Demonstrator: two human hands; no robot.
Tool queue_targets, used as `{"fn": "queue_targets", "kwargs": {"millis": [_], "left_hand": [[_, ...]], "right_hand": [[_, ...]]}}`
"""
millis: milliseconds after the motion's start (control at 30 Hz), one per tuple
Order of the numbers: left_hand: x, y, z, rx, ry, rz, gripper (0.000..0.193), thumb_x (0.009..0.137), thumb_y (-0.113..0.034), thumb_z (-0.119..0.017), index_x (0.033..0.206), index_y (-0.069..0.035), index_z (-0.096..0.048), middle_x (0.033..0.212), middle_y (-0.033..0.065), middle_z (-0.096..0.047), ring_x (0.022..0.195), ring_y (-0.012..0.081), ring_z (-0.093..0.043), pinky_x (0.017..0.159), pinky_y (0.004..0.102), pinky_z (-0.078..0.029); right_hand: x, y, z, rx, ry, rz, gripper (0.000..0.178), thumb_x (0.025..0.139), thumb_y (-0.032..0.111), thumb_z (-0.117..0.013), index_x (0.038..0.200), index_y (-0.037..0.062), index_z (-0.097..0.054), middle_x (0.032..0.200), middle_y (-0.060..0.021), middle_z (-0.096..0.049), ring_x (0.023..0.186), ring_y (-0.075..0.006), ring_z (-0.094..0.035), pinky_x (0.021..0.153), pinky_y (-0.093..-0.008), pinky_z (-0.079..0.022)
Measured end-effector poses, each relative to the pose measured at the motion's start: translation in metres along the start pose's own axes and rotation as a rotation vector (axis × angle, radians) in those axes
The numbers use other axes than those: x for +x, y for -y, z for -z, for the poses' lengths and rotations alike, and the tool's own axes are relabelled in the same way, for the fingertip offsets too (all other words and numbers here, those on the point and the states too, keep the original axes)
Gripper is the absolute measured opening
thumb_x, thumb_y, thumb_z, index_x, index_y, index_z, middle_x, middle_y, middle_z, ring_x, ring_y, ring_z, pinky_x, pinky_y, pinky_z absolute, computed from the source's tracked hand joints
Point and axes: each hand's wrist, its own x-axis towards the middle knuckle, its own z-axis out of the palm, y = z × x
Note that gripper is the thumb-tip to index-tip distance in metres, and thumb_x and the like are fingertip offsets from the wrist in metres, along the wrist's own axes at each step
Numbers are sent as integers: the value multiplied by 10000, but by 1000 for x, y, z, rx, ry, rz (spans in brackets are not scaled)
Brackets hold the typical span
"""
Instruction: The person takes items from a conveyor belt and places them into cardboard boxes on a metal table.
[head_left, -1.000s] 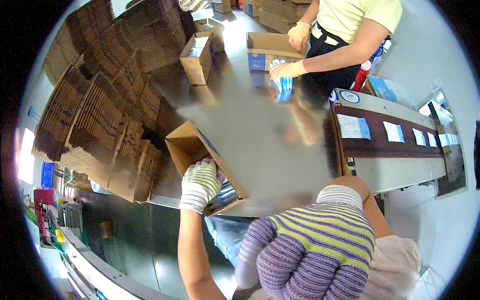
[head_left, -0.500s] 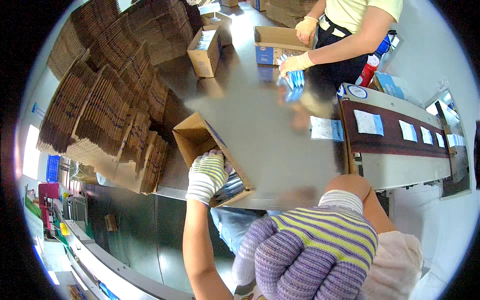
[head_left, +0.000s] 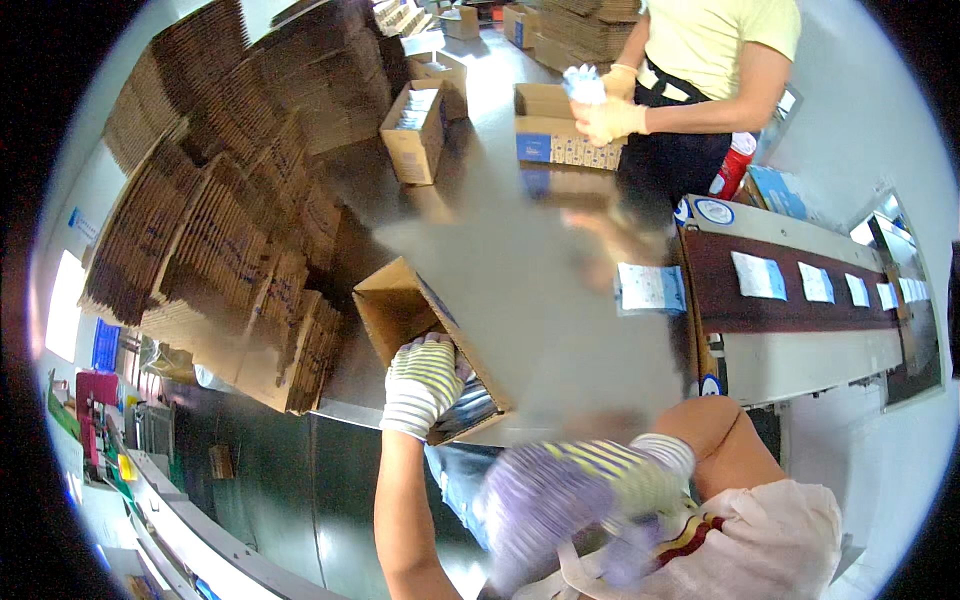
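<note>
Open tabletop (head_left: 550, 345), carton (head_left: 392, 308) left, conveyor (head_left: 800, 362) right

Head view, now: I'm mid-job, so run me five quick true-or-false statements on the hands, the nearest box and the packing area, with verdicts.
1. The left hand reaches into the open cardboard box. True.
2. The right hand is inside that box too. False: it is outside, lower in the picture and blurred by motion.
3. A blue-and-white packet lies on the table, next to the end of the conveyor belt. True.
4. The co-worker's hands are bare. False: they wear pale yellow gloves.
5. The stacked flattened cardboard stands at the picture's right. False: it stands at the left.
</note>
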Motion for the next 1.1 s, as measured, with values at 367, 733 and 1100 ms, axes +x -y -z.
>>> {"fn": "queue_targets", "kwargs": {"millis": [367, 733, 1100], "left_hand": [[-1, -1, 0, 13, 87, 50, 387, 778, -310, -610, 1019, -7, -603, 1114, 168, -578, 1041, 323, -553, 903, 421, -432], [0, 8, -11, 47, 69, 15, 376, 764, -267, -592, 1037, -9, -597, 1132, 160, -579, 1041, 322, -545, 905, 430, -421], [-1, 7, -14, 64, 4, -25, 400, 756, -276, -607, 1049, -4, -596, 1137, 174, -583, 1069, 332, -542, 920, 432, -420]], "right_hand": [[-89, -93, 0, -293, -206, -585, 262, 867, 205, -611, 1030, 1, -588, 925, -170, -648, 870, -308, -638, 770, -366, -507], [-168, -50, 143, -1227, -203, -634, 290, 846, 218, -572, 1075, 42, -601, 943, -172, -633, 869, -328, -615, 824, -411, -485], [-352, 95, 331, -1271, -67, -1631, 715, 662, 115, -728, 1322, 122, -455, 1238, -174, -546, 1099, -322, -541, 947, -376, -430]]}}
